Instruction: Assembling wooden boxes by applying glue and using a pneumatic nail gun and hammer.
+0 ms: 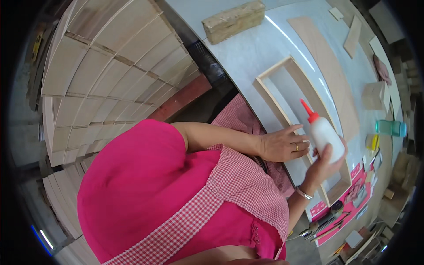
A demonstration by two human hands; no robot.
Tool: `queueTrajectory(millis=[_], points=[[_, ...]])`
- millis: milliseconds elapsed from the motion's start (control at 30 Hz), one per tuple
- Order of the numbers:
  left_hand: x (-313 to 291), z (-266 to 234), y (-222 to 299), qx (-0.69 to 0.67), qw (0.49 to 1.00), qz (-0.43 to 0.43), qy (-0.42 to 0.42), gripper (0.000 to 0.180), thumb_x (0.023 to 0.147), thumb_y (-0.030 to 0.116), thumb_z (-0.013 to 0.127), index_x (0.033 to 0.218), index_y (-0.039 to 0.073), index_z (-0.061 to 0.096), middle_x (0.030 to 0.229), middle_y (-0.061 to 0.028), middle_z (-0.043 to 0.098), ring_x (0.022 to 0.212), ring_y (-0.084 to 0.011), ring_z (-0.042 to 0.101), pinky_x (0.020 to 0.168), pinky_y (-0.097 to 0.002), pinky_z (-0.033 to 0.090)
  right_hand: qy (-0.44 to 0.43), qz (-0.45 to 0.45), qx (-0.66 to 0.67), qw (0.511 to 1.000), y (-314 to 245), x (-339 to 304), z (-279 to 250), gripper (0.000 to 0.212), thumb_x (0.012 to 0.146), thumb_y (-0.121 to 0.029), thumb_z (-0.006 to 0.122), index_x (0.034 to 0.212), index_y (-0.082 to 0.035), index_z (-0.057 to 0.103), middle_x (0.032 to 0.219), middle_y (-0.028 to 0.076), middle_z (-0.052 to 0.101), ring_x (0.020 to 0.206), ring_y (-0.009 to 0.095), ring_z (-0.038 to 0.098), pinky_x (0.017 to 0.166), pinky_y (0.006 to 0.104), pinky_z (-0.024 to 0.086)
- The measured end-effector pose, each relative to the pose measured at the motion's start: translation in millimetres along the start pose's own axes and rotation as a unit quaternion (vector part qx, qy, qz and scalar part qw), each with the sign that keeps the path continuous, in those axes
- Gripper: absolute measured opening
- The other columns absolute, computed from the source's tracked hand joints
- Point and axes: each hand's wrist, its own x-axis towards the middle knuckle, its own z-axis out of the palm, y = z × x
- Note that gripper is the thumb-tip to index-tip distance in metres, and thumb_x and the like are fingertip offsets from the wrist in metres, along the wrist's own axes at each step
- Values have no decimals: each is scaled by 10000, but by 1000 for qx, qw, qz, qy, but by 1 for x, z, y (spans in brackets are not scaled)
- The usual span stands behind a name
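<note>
Bright pink shirt [132,176] fabric lies closest, at lower left, with stacked wooden boards [110,81] beyond. Rightward, our left hand [285,145] rests its fingers across the near side of a wooden frame [308,82] on the pale table [243,66]; we cannot tell whether it pinches. The frame looks light and stiff, best held by its sides. Our right hand [329,161] wraps a white, red-nozzled bottle [324,132] over the frame, probably soft-walled, best gripped round its body.

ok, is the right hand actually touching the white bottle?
Touching. The head view shows it: the right hand grips the white bottle around its lower body, with the thumb against it.
</note>
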Motion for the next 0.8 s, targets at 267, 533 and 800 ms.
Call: queueTrajectory(millis=[267,533,800], points=[[-26,15,-21,-108,992,-7,-61,228,851,180,541,1026,68,636,1121,-89,623,1175,-278,532,1122,-520,306,-132,-129,-53,981,-10,6,93,481,851,-238,749,1197,-2,513,1020,105,594,806,161,589,668,278,497],[-25,27,-21,-199,978,-56,1,202,835,185,552,959,56,646,1079,-86,631,1153,-280,526,1114,-503,321,-165,-59,-57,983,-19,7,109,491,822,-188,781,1184,4,509,1072,106,574,959,187,587,822,312,494],[-24,15,-26,-155,988,20,2,242,813,187,571,998,61,662,1071,-56,629,1202,-265,496,1110,-495,328,-117,-77,-71,988,-13,24,119,438,849,-218,761,1146,-1,522,995,99,595,816,156,602,642,270,508]])
